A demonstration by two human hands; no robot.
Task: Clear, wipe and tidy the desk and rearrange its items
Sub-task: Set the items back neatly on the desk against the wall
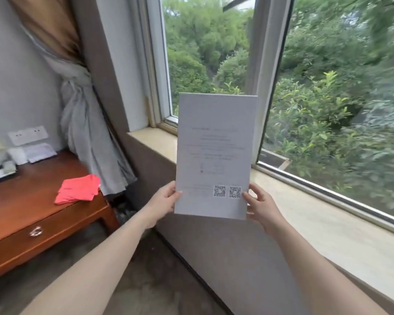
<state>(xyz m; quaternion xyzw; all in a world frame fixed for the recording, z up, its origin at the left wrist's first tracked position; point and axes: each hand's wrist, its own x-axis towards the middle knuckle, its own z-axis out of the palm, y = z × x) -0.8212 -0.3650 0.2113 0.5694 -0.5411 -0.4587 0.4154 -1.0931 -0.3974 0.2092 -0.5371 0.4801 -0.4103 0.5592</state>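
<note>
The main risk is losing the sheet (216, 155). It is held only at its bottom two corners. The left grip (166, 201) pinches the lower left edge, thumb on the front. The right grip (259, 205) pinches the lower right edge, just beside the printed codes. The whole tall upper part stands unsupported in front of the window (271, 64), which appears to be swung open at the right of the frame. A gust could probably fold the top over or tug the sheet free, so that it drops onto the sill (316, 212) or goes outside. Letting go with one grip to carry it would likely make it swing and crease.

The sheet is upright at the centre of the frame, well apart from the bench (27, 201) at lower left. A red stack (79, 189), cloth or paper I cannot tell, lies at the bench's near right corner.

The sheet is pale grey-white, with straight edges and no curl, so it seems stiff, perhaps card. Faint lines of print, too blurred to read, cross its middle, and two square codes sit at its lower right.
</note>
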